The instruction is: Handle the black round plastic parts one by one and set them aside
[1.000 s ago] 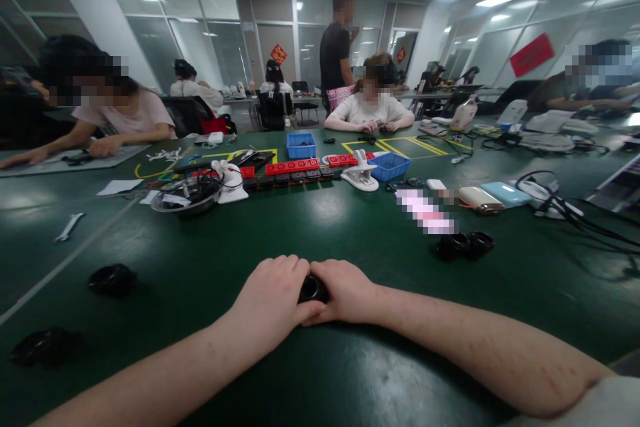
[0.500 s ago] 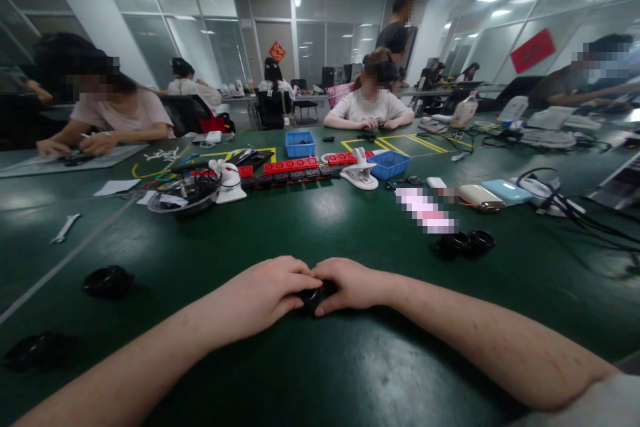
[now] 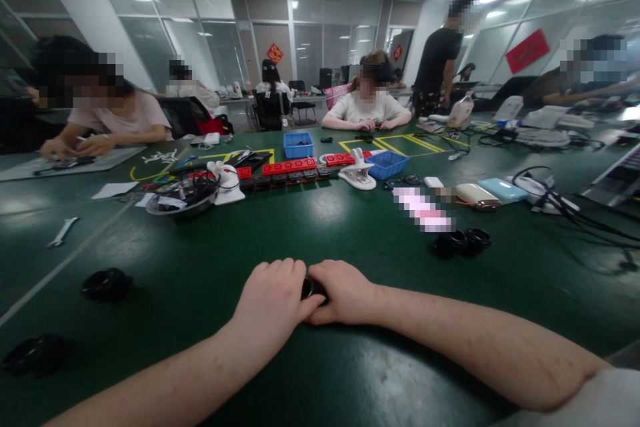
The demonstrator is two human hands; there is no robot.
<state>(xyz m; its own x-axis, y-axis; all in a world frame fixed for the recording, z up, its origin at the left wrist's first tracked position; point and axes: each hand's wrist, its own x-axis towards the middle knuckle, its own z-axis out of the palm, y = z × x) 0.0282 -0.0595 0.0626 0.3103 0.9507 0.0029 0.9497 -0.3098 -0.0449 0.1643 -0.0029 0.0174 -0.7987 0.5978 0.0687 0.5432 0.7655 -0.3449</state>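
My left hand [image 3: 273, 295] and my right hand [image 3: 345, 291] meet near the middle of the table, both closed round a black ring-shaped part [image 3: 307, 289]. Only a dark, shiny curved piece of it shows between my fingers; the rest is covered. My left thumb reaches across toward the right thumb at its near side. To the left lie two similar black parts, one ring-like [image 3: 107, 285] and one nearer the edge of view [image 3: 39, 353]. A pair of black rings [image 3: 451, 243] sits to the right.
The green table [image 3: 225, 240] holds a wrench [image 3: 63, 231], a metal bowl [image 3: 183, 208] of cables, red-and-black strips [image 3: 290, 167], a white clip [image 3: 357, 170], blue baskets [image 3: 299, 146] and power banks [image 3: 477, 195]. Several people sit around; one person [image 3: 437, 53] stands at the back.
My left hand has turned over the black part, its knuckles now upward and its fingers folded over the far side. My right hand stays about in place. The standing person has moved right.
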